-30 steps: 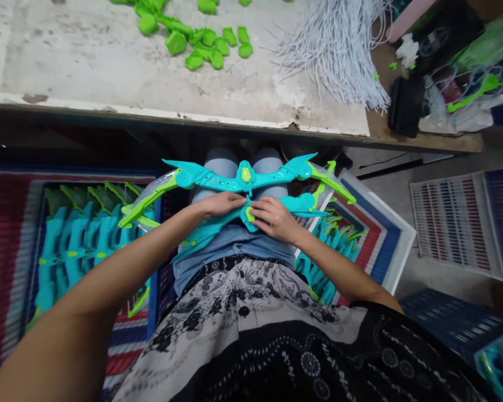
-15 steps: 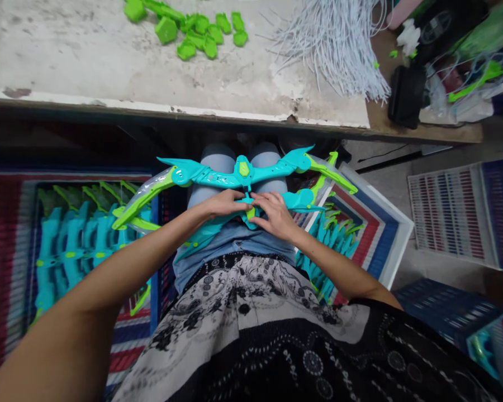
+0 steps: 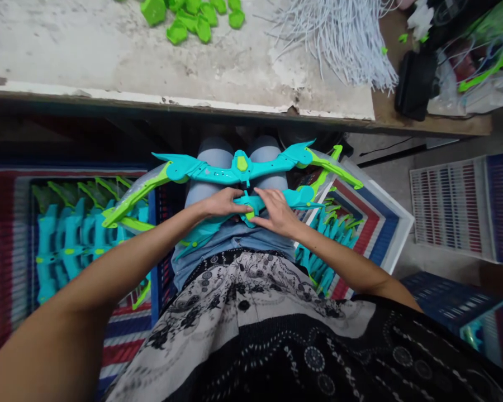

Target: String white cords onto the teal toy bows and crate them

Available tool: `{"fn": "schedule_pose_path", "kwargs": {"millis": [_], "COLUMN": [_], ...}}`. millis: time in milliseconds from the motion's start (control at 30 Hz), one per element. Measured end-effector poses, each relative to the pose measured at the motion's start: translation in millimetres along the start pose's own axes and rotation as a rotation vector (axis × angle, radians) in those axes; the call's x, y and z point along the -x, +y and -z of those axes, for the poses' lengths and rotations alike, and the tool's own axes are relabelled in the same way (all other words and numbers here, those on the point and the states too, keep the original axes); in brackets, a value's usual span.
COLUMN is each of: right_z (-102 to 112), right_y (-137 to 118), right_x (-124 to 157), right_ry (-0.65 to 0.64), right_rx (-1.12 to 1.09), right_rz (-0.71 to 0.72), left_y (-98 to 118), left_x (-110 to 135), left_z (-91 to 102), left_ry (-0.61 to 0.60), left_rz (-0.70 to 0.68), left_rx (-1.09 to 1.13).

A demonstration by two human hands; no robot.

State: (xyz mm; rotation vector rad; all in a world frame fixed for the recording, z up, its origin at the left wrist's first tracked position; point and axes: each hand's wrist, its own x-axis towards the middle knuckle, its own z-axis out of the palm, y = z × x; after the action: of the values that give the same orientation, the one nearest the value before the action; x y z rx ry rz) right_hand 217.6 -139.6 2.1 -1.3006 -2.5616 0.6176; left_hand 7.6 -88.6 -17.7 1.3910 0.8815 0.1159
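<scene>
Two teal and lime toy bows lie across my lap. The far bow rests over my knees untouched. The near bow lies closer to my body, and both hands meet at its middle. My left hand pinches the grip from the left. My right hand presses on it from the right, fingers curled round a small lime piece at the centre.
A worn white table stands ahead with several loose lime parts and a bundle of white cords. Striped crates of bows sit at my left and right. Empty crates lie on the floor to the right.
Both hands stay on the near bow's middle; the fingers have shifted slightly up around the lime piece. The view has tipped down a little.
</scene>
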Motion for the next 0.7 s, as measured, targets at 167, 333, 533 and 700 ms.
{"fn": "schedule_pose_path", "kwargs": {"millis": [167, 333, 533, 700], "right_z": [-9.3, 21.2, 100.2, 98.2], "right_y": [-7.4, -4.2, 14.3, 38.0], "right_x": [-0.3, -8.3, -116.4, -271.4], "right_ry": [-0.046, -0.228, 0.013, 0.351], "right_rx": [0.078, -0.033, -0.186, 0.128], "right_rz": [-0.072, -0.020, -0.021, -0.032], "left_y": [-5.7, 4.9, 22.8, 1.1], "left_x": [-1.7, 15.2, 65.9, 78.7], "left_z": [-1.4, -7.1, -48.8, -92.1], "left_ry": [0.030, 0.020, 0.085, 0.268], "left_rz": [-0.059, -0.143, -0.116, -0.091], "left_rx": [-0.094, -0.116, -0.477, -0.821]}}
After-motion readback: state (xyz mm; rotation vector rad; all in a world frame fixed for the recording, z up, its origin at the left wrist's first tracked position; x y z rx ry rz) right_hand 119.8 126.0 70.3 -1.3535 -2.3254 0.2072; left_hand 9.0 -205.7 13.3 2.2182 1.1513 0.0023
